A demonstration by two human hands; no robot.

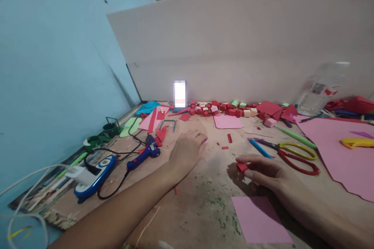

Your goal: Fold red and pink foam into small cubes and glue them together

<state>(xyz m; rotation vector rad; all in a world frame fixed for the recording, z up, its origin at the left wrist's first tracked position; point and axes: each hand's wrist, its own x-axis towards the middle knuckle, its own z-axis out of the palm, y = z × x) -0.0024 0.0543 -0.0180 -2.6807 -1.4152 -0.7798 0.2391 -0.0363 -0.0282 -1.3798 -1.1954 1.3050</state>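
1. The right hand (270, 173) pinches a small folded red paper piece (242, 168) between thumb and fingers, just above or on the wooden tabletop (201, 202); contact with the wood is hard to judge.
2. The left hand (187, 148) reaches forward over the middle of the table, palm down and fingers bent; whether its fingertips grip anything cannot be told.
3. Near the right hand lie 1 pink paper square (261, 221), on the near side, and, beyond it, 1 blue pen (260, 148) beside scissors (280, 148) with 1 yellow and 1 red handle loop.
4. Between the hands, small red paper scraps (229, 138) lie scattered.
5. Left of the left hand lies a blue glue gun (143, 158), its black cord running toward a blue-and-white power strip (106, 169).
6. At the back, a heap of small paper cubes (206, 109) lies beside a lit phone (180, 95); a pink paper stack (228, 122) lies in front of the cubes.
7. At the far right, a clear bottle (324, 89) leans beyond a large pink sheet (330, 144).
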